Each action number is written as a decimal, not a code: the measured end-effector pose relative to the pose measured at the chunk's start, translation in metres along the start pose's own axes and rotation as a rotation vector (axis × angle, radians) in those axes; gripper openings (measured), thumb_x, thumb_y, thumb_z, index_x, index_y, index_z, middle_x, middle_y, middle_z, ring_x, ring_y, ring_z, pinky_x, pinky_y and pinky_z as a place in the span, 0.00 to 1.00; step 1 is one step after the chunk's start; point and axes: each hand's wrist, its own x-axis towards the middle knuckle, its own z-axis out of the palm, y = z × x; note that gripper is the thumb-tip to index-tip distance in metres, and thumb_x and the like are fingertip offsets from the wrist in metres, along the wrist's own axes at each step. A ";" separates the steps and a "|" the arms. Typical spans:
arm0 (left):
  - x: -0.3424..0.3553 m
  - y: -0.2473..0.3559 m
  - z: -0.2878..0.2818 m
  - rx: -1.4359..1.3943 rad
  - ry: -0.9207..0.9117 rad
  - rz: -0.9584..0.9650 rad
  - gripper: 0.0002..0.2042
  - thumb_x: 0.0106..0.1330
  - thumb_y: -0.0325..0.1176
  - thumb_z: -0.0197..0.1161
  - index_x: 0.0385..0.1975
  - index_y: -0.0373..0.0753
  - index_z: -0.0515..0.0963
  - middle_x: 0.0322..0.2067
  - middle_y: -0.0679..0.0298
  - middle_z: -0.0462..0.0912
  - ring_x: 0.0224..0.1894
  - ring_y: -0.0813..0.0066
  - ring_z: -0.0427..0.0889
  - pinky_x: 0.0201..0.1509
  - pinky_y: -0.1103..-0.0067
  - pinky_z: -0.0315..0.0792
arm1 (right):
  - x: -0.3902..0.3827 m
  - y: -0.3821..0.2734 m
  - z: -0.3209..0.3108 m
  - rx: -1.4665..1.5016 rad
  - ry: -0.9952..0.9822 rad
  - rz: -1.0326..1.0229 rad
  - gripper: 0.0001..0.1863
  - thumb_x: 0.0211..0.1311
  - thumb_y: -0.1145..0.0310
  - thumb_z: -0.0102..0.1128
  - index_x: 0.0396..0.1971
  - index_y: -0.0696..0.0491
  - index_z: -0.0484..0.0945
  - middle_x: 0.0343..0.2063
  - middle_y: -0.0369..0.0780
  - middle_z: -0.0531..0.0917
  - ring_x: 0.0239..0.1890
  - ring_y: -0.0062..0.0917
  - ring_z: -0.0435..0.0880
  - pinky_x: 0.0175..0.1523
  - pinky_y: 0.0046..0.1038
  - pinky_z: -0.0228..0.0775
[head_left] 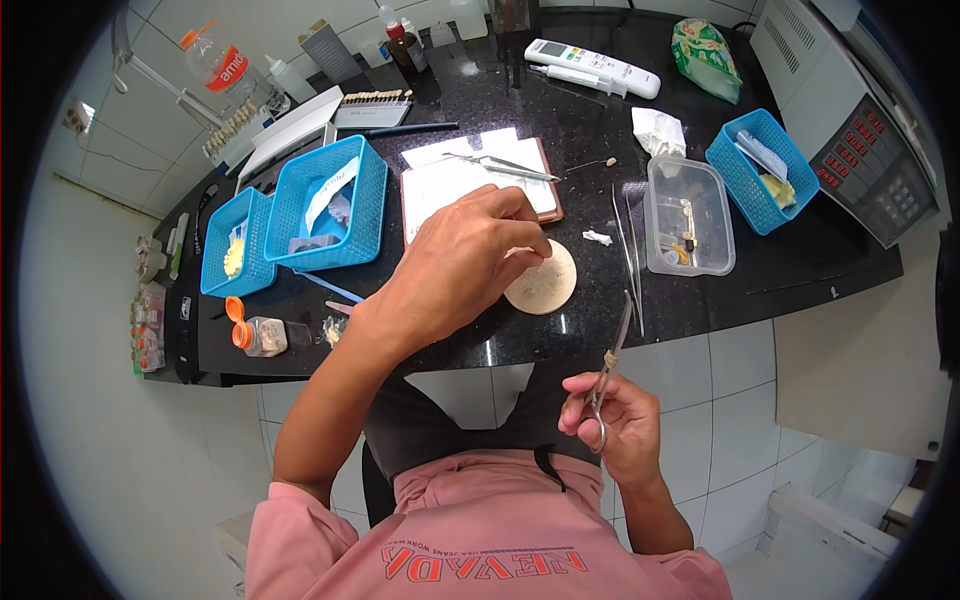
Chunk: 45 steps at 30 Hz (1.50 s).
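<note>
My left hand (468,258) is over the black counter, its fingertips pinched together at the upper edge of a round beige disc (545,285). Whatever lies between those fingers, if anything, is hidden or too small to name. In front of the counter edge, my right hand (622,415) holds a slim metal hemostat (621,335) by its ring handles, tips pointing up and away. Something small and tan (609,359) sits around the middle of the hemostat. Long metal tweezers (630,250) lie right of the disc, and a scrap of white paper (597,238) is beside them.
Blue baskets (375,200) stand left, another blue basket (765,222) right, by a boxy device (858,150). A clear plastic container (690,165) holds small parts. Behind my left hand lies a paper-covered board (425,180) with a metal tool. An orange-capped jar (265,338) sits near the front-left edge.
</note>
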 end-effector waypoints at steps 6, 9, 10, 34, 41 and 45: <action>0.001 -0.002 0.004 -0.060 0.052 -0.019 0.03 0.55 0.23 0.62 0.29 0.35 0.78 0.32 0.60 0.76 0.38 0.63 0.77 0.42 0.72 0.72 | -0.001 0.000 0.003 0.001 0.003 0.045 0.22 0.55 0.69 0.67 0.47 0.63 0.74 0.29 0.38 0.78 0.34 0.18 0.78 0.43 0.20 0.71; 0.002 -0.003 0.003 -0.103 0.044 -0.023 0.04 0.56 0.22 0.60 0.30 0.34 0.77 0.33 0.60 0.76 0.38 0.63 0.78 0.41 0.73 0.72 | 0.000 0.002 0.006 -0.033 0.056 0.048 0.25 0.53 0.61 0.69 0.44 0.64 0.74 0.26 0.38 0.79 0.30 0.19 0.78 0.36 0.18 0.72; 0.001 -0.003 0.002 -0.120 0.047 -0.041 0.04 0.55 0.22 0.60 0.30 0.34 0.77 0.33 0.60 0.77 0.38 0.65 0.78 0.40 0.73 0.72 | 0.000 0.002 0.006 -0.033 0.053 0.047 0.25 0.53 0.61 0.69 0.44 0.64 0.74 0.26 0.38 0.79 0.30 0.19 0.78 0.36 0.18 0.72; -0.139 0.052 -0.035 -1.658 0.668 -0.502 0.10 0.63 0.31 0.61 0.38 0.31 0.75 0.34 0.53 0.81 0.35 0.66 0.84 0.34 0.81 0.83 | 0.020 -0.030 0.087 -1.168 -0.157 -0.382 0.23 0.33 0.66 0.76 0.35 0.56 0.82 0.17 0.33 0.73 0.17 0.17 0.70 0.22 0.19 0.61; -0.157 0.049 -0.043 -1.641 0.698 -0.507 0.12 0.61 0.33 0.63 0.37 0.31 0.75 0.32 0.52 0.81 0.35 0.63 0.84 0.34 0.79 0.83 | 0.018 -0.027 0.103 -1.218 -0.198 -0.399 0.26 0.30 0.68 0.76 0.37 0.55 0.82 0.18 0.33 0.73 0.17 0.16 0.70 0.22 0.18 0.62; -0.162 0.050 -0.045 -1.624 0.719 -0.503 0.12 0.61 0.33 0.63 0.37 0.30 0.75 0.32 0.52 0.81 0.36 0.63 0.84 0.35 0.78 0.83 | 0.018 -0.026 0.108 -1.236 -0.215 -0.399 0.26 0.30 0.68 0.76 0.38 0.55 0.82 0.18 0.33 0.73 0.18 0.16 0.70 0.22 0.18 0.62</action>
